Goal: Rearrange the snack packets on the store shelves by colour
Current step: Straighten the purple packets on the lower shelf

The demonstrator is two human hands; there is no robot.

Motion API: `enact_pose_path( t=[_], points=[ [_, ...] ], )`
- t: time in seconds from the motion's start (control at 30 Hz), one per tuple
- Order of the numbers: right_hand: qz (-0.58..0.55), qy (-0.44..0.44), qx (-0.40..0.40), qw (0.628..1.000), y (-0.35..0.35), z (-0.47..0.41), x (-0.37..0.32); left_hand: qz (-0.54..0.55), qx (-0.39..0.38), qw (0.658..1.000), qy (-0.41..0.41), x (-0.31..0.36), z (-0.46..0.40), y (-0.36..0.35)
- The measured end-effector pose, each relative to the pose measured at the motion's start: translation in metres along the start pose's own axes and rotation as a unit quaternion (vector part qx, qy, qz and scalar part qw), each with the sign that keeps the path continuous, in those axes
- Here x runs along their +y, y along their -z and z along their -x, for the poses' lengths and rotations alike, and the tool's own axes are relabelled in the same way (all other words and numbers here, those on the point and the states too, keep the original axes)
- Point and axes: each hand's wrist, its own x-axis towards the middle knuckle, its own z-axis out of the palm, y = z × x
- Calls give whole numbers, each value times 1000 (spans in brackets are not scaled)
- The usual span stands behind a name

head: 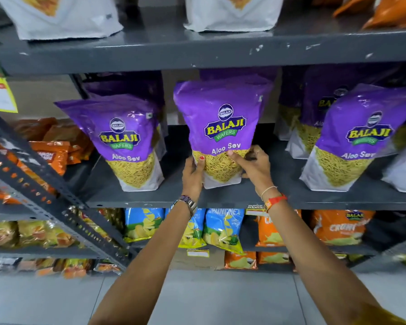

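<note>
A purple Aloo Sev packet [223, 118] stands upright in the middle of the grey middle shelf [244, 198]. My left hand [193, 174] grips its lower left edge and my right hand [253, 167] grips its lower right edge. Another purple Aloo Sev packet [124, 139] stands to its left. On the right, a third one [352, 141] leans forward, with more purple packets [314, 106] behind it.
White packets [230, 12] sit on the top shelf, with orange ones [389, 10] at the far right. Below are blue chip packets [223, 228] and orange packets [338, 227]. A slanted grey shelf post [45, 184] divides off the left rack of orange packets [49, 153].
</note>
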Motion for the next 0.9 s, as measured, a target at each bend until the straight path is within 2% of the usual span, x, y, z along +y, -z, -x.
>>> enact_pose_path(
  t=[0.13,0.3,0.43,0.8,0.9],
  points=[
    [-3,-13,55,998,24,1,10,-3,-66,998,16,-2,0,-22],
    [-9,-26,90,996,35,4,27,-28,-97,994,35,-12,0,-33],
    [-32,-7,78,996,35,2,31,-33,-103,993,39,-11,-2,-36],
    [-9,0,66,998,39,-2,38,-45,-119,991,35,-9,-4,-41],
    [-32,0,59,998,42,3,39,-51,-106,993,-1,-14,-1,-40]
  ],
)
